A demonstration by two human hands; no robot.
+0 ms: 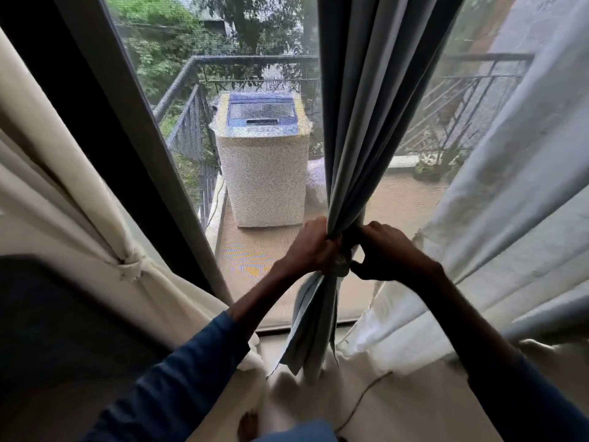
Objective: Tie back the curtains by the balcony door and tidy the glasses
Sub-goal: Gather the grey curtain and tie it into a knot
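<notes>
While the grey curtain (366,122) hangs bunched mid-door, left hand (312,247) grips the gather, fingers curled tight round it; right hand (393,258) pinches the tie (342,267) (knot detail blurred). Cream curtain (73,199) at left sits knotted, washing machine (264,161) outside.

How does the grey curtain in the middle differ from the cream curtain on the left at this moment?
The grey curtain is dark blue-grey; the cream curtain is pale. The cream curtain is already cinched by a knotted tie with no hand on it; the grey curtain is bunched in the grip of the left hand and right hand. Both are gathered to a narrow waist and flare out below.
</notes>
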